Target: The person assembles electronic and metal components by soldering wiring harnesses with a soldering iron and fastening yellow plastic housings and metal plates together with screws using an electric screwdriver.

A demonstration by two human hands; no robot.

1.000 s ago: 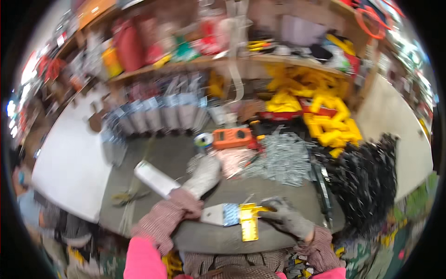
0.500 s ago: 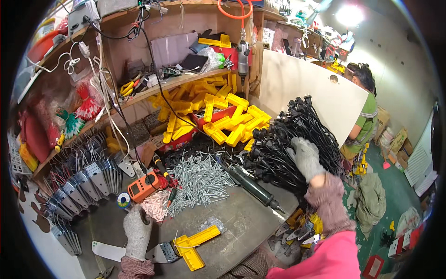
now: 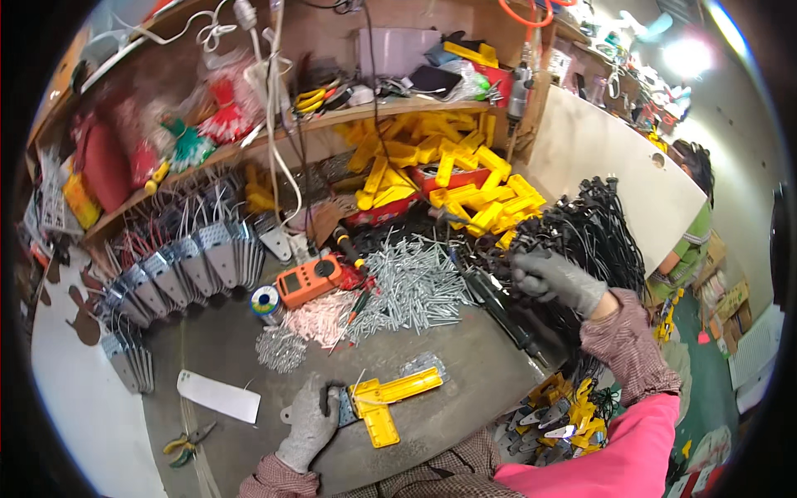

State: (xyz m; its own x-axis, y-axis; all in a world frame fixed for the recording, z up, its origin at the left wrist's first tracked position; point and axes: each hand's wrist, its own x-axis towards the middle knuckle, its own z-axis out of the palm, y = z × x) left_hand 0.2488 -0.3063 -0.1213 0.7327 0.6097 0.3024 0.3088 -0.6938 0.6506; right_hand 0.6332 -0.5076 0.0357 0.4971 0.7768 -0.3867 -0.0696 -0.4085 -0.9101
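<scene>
My left hand [image 3: 311, 423], in a grey glove, is closed on a metal bracket [image 3: 347, 408] with a perforated end, low over the bench. Against that end lies a T-shaped arrangement of yellow plastic housing [image 3: 378, 419]; a thin pale wire shows at the joint. My right hand [image 3: 560, 278], also gloved, is at the left edge of a big bundle of black power cords [image 3: 610, 236]. Its fingers are curled round a cord, though the glove mostly hides their grip. A white strip [image 3: 218, 397] lies left of my left hand.
Loose screws [image 3: 411, 282] are heaped mid-bench, beside an orange meter [image 3: 309, 280], a solder spool [image 3: 266, 304] and a dark electric screwdriver [image 3: 502, 311]. Yellow housings [image 3: 477, 199] fill red bins behind. Pliers [image 3: 189, 444] lie front left. A person [image 3: 693, 220] sits beyond the pale board [image 3: 618, 158].
My right hand has drawn from the top of the cord bundle to its left edge, fingers curling. My left hand has moved off the white strip onto the bracket. The view has shifted.
</scene>
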